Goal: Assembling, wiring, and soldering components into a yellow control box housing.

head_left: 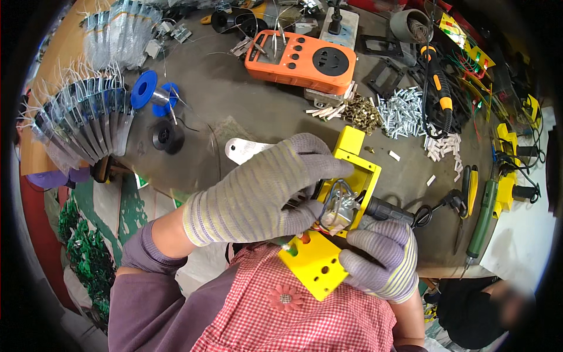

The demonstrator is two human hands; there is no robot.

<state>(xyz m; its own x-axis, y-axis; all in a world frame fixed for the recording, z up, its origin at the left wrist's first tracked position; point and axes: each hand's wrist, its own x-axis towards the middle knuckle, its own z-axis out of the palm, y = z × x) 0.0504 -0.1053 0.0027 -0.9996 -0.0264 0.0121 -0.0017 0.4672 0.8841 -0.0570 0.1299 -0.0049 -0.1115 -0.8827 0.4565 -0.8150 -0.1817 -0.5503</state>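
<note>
A yellow box-shaped housing [368, 170], its side uncovered, stands at the bench edge in front of me. Inside it are wires and a silvery metal part [342, 210]. My left hand [258, 190], in a striped grey glove, is closed over the housing's left wall, its thumb beside the wires; its fingertips are partly hidden. My right hand [384, 258], also gloved, grips the right edge of a yellow cover plate [316, 267] with holes and small red and green parts at its upper end. The plate is tilted below the housing. A black cable [390, 210] leaves the housing's right side.
An orange meter with a socket [299, 63] lies at the back. Brass screws [362, 112], silver screws [402, 111] and white pieces [444, 148] are heaped near it. A green screwdriver [484, 220] and yellow-handled pliers [469, 190] lie right; a solder spool [153, 94] stands left.
</note>
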